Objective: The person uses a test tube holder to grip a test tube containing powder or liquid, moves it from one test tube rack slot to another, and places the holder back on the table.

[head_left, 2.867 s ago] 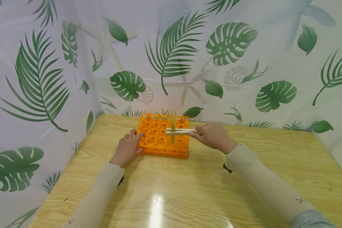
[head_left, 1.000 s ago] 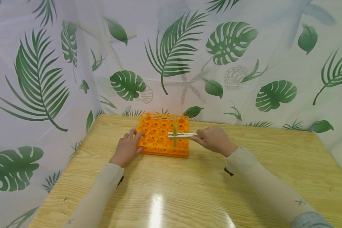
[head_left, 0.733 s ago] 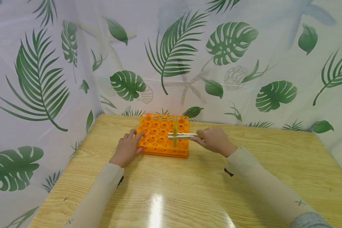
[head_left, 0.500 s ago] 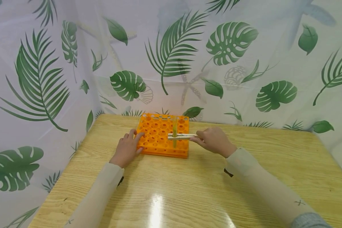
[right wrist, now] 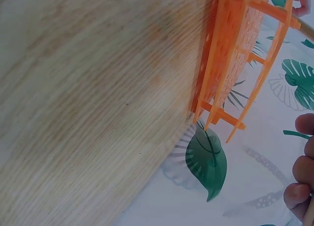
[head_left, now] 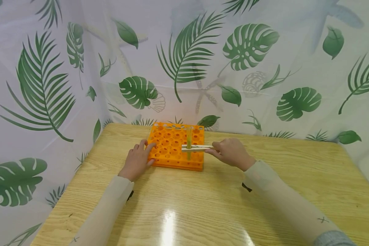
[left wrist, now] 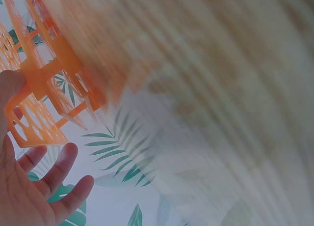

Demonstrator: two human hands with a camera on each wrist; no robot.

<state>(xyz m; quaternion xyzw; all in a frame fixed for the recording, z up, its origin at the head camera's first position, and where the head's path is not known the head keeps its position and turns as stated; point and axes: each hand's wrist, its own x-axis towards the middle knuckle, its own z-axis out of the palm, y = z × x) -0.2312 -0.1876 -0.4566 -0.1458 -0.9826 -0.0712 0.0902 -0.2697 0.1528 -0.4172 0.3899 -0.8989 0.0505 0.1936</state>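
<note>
My left hand [head_left: 136, 160] holds the left side of an orange test tube rack [head_left: 178, 164], index finger on top and thumb at its front corner. In the left wrist view the other fingers of that hand [left wrist: 24, 191] spread away from the rack [left wrist: 41, 73]. A pale wooden test tube holder [head_left: 198, 148] is pinched by my right hand [head_left: 232, 153]. Its tip clasps an upright test tube [head_left: 189, 137] with yellow-green contents, which overlaps the rack's right part in the head view. Curled fingers of the right hand [right wrist: 301, 169] show at the right wrist view's edge.
The rack stands near the back edge of a wood-grain table [head_left: 184, 205]. A white cloth [head_left: 190, 51] with green leaf prints hangs right behind and at the left. No other loose objects show on the table.
Since the earliest frame, my right hand has brought the holder and test tube lower and slightly right over the rack. In the last second it sinks a little more. The left hand stays put.
</note>
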